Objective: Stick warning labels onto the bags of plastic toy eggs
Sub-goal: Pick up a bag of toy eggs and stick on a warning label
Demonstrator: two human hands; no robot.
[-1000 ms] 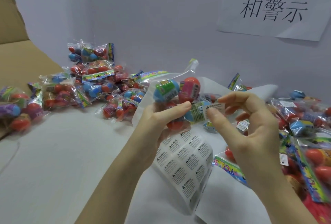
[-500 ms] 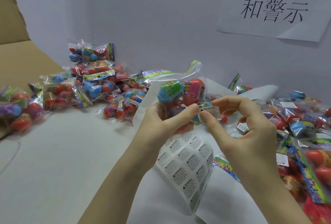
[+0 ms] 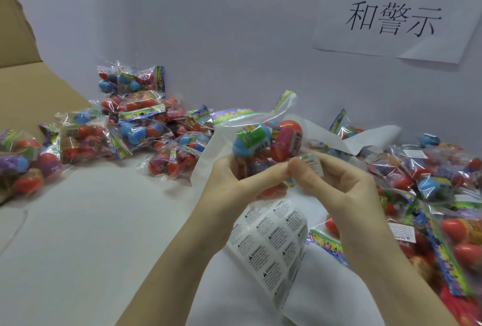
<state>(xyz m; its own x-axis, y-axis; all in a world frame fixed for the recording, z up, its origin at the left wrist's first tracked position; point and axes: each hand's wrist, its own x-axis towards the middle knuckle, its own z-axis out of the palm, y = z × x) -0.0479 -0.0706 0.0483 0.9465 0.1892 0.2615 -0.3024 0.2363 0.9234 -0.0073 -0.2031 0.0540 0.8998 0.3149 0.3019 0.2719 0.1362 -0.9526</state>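
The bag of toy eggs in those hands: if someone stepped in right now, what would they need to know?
Left hand: grips the bag of toy eggs, with the sheet of warning labels hanging below it.
Right hand: pinches one warning label against the bag.
Done: bags in the right-hand pile show white labels.
Left: press this label flat, set the bag aside, then take one from the left-hand pile; no labels are visible there.

Pale wall (image 3: pixel 208 25) with taped paper sign (image 3: pixel 396 10), white table (image 3: pixel 78 234), cardboard flap (image 3: pixel 18 38) at left, even light.
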